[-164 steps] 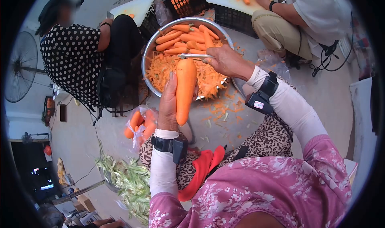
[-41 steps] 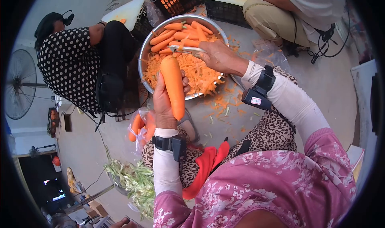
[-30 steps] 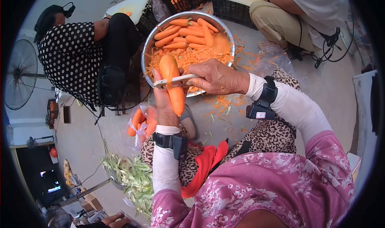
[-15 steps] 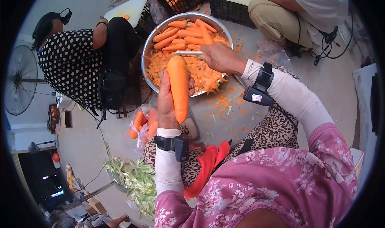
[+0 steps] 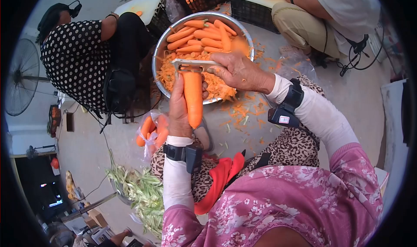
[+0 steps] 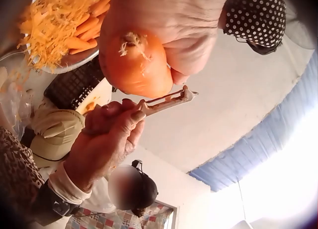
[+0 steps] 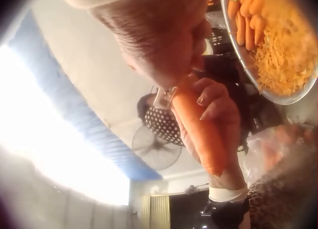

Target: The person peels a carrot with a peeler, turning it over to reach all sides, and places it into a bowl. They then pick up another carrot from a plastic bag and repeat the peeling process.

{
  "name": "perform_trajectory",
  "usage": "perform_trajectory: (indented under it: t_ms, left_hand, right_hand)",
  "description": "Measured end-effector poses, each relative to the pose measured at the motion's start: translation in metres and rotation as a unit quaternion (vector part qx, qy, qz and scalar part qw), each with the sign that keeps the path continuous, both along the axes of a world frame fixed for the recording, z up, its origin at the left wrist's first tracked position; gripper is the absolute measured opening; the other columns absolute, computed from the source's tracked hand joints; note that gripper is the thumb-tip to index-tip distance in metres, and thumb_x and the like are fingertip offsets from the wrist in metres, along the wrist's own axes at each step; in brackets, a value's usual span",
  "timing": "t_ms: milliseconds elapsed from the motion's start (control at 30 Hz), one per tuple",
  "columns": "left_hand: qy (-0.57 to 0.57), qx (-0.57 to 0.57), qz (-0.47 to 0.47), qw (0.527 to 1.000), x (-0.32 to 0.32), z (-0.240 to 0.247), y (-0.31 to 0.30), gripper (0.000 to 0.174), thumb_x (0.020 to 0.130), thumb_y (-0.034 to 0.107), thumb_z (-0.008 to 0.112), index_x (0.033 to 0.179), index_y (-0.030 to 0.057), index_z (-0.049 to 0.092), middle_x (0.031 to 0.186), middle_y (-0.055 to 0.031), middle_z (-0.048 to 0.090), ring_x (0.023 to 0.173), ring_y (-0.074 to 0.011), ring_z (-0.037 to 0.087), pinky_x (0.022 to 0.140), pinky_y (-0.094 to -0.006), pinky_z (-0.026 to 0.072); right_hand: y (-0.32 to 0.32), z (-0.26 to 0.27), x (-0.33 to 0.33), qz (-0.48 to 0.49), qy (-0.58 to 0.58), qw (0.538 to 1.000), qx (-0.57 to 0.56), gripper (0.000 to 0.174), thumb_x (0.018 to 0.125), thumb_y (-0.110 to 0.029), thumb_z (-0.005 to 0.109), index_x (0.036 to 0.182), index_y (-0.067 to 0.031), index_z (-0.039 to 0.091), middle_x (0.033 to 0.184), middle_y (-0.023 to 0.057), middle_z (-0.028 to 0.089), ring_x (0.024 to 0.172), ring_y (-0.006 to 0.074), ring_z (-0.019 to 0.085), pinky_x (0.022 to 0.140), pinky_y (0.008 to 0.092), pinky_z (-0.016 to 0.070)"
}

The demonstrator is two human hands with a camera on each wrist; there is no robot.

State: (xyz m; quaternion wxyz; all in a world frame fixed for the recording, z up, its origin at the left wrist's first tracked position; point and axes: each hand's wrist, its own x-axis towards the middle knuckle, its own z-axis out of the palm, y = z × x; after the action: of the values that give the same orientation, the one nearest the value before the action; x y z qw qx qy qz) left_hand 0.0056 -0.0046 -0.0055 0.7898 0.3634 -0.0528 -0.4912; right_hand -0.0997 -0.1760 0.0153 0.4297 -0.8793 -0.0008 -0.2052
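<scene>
My left hand [image 5: 178,110] grips a large carrot [image 5: 193,101] along its length, thumb on one side and fingertips round the other. A vegetable peeler [image 5: 186,65] lies crosswise over the carrot's far end, its handle held in my right hand [image 5: 243,73]. In the left wrist view the stem end of the carrot [image 6: 134,65] faces the camera, with the peeler [image 6: 171,99] right at its edge. The right wrist view shows the left fingers curled round the carrot [image 7: 201,132]; the back of the right hand hides much of the peeler there.
Beyond the hands stands a metal basin [image 5: 157,73] with whole carrots [image 5: 210,36] and a heap of peelings [image 5: 169,71]. A plastic bag of carrots [image 5: 153,131] and pale green husks [image 5: 141,190] lie at left. Two people sit by cutting boards [image 5: 143,5] on black crates [image 5: 252,14].
The peeler went down along the carrot, back up past its far end, and now sits on that end. My left hand keeps its hold while the carrot shifts slightly.
</scene>
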Motion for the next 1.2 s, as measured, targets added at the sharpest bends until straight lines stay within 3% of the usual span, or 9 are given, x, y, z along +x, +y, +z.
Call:
perform_trajectory:
  t_ms: [100,167,233,333,567,867,967,1033,1200]
  left_hand:
    - [-0.015,-0.046,-0.057,0.997,-0.014,0.011,0.006,0.054,0.095,0.048,0.040,0.120,0.0012,0.047,0.098,-0.0138,0.054,0.077,-0.0216,0.050,0.060,-0.0284,0.0420]
    - [-0.037,-0.090,-0.121,0.988,-0.015,0.015,0.005,0.054,0.094,0.048,0.041,0.121,0.0011,0.047,0.098,-0.0136,0.053,0.076,-0.0207,0.049,0.060,-0.0280,0.0412]
    - [-0.052,-0.067,-0.074,0.994,-0.016,0.014,0.003,0.055,0.094,0.048,0.042,0.122,0.0010,0.046,0.098,-0.0126,0.051,0.075,-0.0195,0.046,0.059,-0.0276,0.0399]
    - [-0.003,-0.085,-0.056,0.995,-0.007,0.010,0.000,0.057,0.094,0.051,0.040,0.120,0.0011,0.047,0.097,-0.0121,0.053,0.079,-0.0202,0.050,0.060,-0.0292,0.0429]
    - [0.012,-0.074,-0.018,0.997,-0.006,0.011,0.002,0.056,0.094,0.051,0.041,0.122,0.0030,0.047,0.100,-0.0140,0.052,0.080,-0.0230,0.048,0.060,-0.0284,0.0410]
    - [0.006,-0.054,-0.013,0.998,-0.002,0.006,-0.001,0.051,0.095,0.045,0.042,0.121,0.0019,0.047,0.102,-0.0144,0.054,0.081,-0.0223,0.050,0.060,-0.0293,0.0432]
    - [0.025,-0.087,-0.017,0.996,0.004,0.001,0.000,0.053,0.096,0.047,0.039,0.118,0.0002,0.048,0.101,-0.0140,0.058,0.083,-0.0217,0.056,0.064,-0.0321,0.0473]
    - [0.035,-0.088,0.002,0.995,0.001,0.002,0.001,0.054,0.096,0.048,0.038,0.117,-0.0011,0.049,0.099,-0.0147,0.058,0.082,-0.0221,0.057,0.066,-0.0324,0.0485]
    - [0.032,-0.089,-0.004,0.996,0.000,0.011,0.001,0.063,0.094,0.053,0.038,0.109,-0.0068,0.051,0.089,-0.0175,0.058,0.079,-0.0244,0.060,0.073,-0.0336,0.0528]
  right_hand:
    - [-0.016,-0.019,0.006,-0.078,-0.043,0.996,-0.013,0.023,0.088,-0.021,0.055,0.082,0.0013,0.053,0.064,0.0205,0.052,0.061,0.0365,0.052,0.057,0.0408,0.0416]
    - [-0.031,-0.037,0.006,-0.069,0.102,0.986,-0.116,0.021,0.087,-0.019,0.055,0.085,0.0014,0.055,0.068,0.0220,0.055,0.065,0.0393,0.054,0.059,0.0414,0.0431]
    - [-0.032,-0.026,0.008,-0.078,0.117,0.983,-0.118,0.020,0.087,-0.018,0.055,0.088,0.0014,0.057,0.068,0.0189,0.055,0.061,0.0333,0.054,0.058,0.0393,0.0431]
    - [-0.024,-0.014,0.006,-0.088,-0.002,0.996,0.021,0.021,0.090,-0.020,0.055,0.089,0.0009,0.056,0.063,0.0116,0.050,0.058,0.0183,0.049,0.056,0.0344,0.0405]
    - [-0.003,-0.001,0.006,-0.055,-0.026,0.998,0.019,0.019,0.090,-0.019,0.056,0.095,-0.0002,0.058,0.065,0.0108,0.051,0.059,0.0160,0.050,0.057,0.0313,0.0414]
    - [-0.003,0.006,0.001,-0.022,-0.076,0.996,0.029,0.019,0.089,-0.019,0.058,0.092,-0.0001,0.057,0.065,0.0086,0.053,0.058,0.0198,0.051,0.056,0.0311,0.0418]
    - [0.000,0.006,-0.002,0.008,-0.035,0.999,-0.004,0.019,0.089,-0.019,0.058,0.091,-0.0007,0.057,0.068,0.0110,0.056,0.060,0.0235,0.055,0.056,0.0330,0.0430]
    - [0.005,0.003,-0.003,0.055,-0.040,0.997,0.021,0.019,0.086,-0.019,0.058,0.095,-0.0026,0.058,0.075,0.0177,0.058,0.069,0.0354,0.059,0.061,0.0408,0.0456]
    - [0.019,0.008,-0.012,0.121,-0.022,0.992,-0.006,0.022,0.085,-0.018,0.058,0.102,-0.0040,0.057,0.078,0.0172,0.060,0.073,0.0368,0.060,0.063,0.0437,0.0473]
